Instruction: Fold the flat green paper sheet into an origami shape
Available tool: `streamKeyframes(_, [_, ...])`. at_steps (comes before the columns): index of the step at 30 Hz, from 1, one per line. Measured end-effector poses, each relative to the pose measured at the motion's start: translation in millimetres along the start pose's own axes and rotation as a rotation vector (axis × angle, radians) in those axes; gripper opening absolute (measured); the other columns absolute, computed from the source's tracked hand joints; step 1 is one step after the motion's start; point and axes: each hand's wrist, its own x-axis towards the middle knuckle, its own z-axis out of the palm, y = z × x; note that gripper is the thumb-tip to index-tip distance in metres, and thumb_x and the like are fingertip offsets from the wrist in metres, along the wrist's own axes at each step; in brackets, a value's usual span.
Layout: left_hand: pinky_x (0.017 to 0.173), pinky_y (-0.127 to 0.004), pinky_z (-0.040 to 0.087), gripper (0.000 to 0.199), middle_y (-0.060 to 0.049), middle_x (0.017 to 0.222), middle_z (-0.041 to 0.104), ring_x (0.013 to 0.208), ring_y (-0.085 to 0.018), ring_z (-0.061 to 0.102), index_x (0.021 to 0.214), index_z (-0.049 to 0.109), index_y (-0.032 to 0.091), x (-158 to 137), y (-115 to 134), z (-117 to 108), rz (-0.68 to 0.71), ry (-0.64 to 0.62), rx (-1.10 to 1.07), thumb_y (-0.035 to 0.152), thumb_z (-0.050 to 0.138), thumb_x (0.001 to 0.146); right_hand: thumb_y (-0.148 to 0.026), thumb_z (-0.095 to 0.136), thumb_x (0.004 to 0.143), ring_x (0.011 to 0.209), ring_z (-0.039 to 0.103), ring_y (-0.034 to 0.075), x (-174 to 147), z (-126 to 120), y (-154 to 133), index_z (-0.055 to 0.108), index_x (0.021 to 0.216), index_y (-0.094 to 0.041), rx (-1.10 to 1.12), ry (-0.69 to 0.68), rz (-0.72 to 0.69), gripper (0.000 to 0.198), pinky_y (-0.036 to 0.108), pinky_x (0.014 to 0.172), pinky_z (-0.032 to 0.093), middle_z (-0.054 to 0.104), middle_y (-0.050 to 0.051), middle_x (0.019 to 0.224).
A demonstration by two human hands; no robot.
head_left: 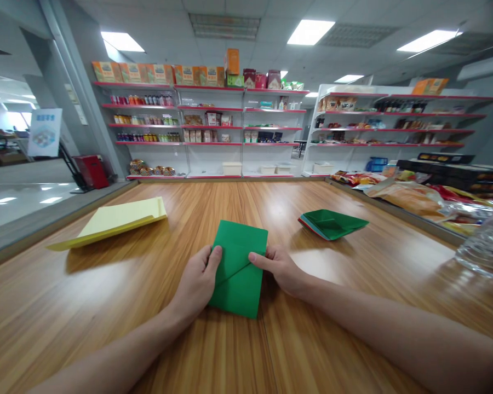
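Note:
A green paper envelope is held up in front of me, a slanting fold line running across its face. My left hand grips its left edge, thumb on the front and fingers behind. On the opposite edge my right hand pinches it in the same way, the thumb pressing near the fold line. Both hands' fingertips are hidden behind the paper. To the right lies a small stack of folded coloured paper, green on top with red and blue edges below. A yellow lined pad or folded sheet rests at the left.
The wooden table spans the foreground. A clear plastic bottle stands at its right edge. Snack bags and dark boxes lie beyond the right border. Shelves of goods line the back, and a red box sits left.

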Motion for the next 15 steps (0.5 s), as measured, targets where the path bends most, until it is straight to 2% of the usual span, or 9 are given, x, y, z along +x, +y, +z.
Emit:
streamKeyframes(6, [0.056,-0.025,0.037,0.041,0.001,0.064,0.048,0.060,-0.016,0.046,0.067,0.048,0.019,0.8,0.9,0.8,0.005,-0.025,-0.037,0.051,0.039,0.091,-0.049,0.067,0.078,0.068,0.062,0.015,-1.2,0.9,-2.6,0.071,0.076,-0.010,-0.018,0.005,-0.010,0.040,0.028,0.067,0.049,0.070,0.007,0.073])
streamKeyframes(12, [0.057,-0.025,0.039,0.043,0.001,0.064,0.049,0.060,-0.015,0.046,0.066,0.048,0.019,2.1,-2.5,1.5,-0.034,-0.089,-0.132,0.055,0.040,0.090,-0.058,0.066,0.074,0.041,0.048,0.009,-4.3,-2.3,-1.2,0.064,0.055,-0.011,-0.093,0.006,0.027,0.050,0.020,0.039,0.035,0.059,0.002,0.050])
streamKeyframes(13, [0.056,-0.025,0.039,0.044,0.001,0.064,0.048,0.060,-0.015,0.046,0.066,0.048,0.019,2.0,-3.0,1.5,-0.044,-0.100,-0.142,0.055,0.040,0.090,-0.057,0.065,0.075,0.040,0.048,0.009,-4.8,-2.7,-0.5,0.063,0.054,-0.011,-0.102,0.003,0.028,0.050,0.020,0.038,0.034,0.057,0.002,0.048])
streamKeyframes(15, [0.056,-0.025,0.039,0.043,0.001,0.064,0.049,0.060,-0.015,0.046,0.067,0.049,0.019,1.6,-3.3,1.4,-0.045,-0.102,-0.133,0.053,0.039,0.091,-0.054,0.065,0.076,0.048,0.054,0.011,-5.2,-2.0,-0.4,0.066,0.061,-0.011,-0.080,-0.009,0.007,0.046,0.022,0.045,0.042,0.062,0.003,0.055])
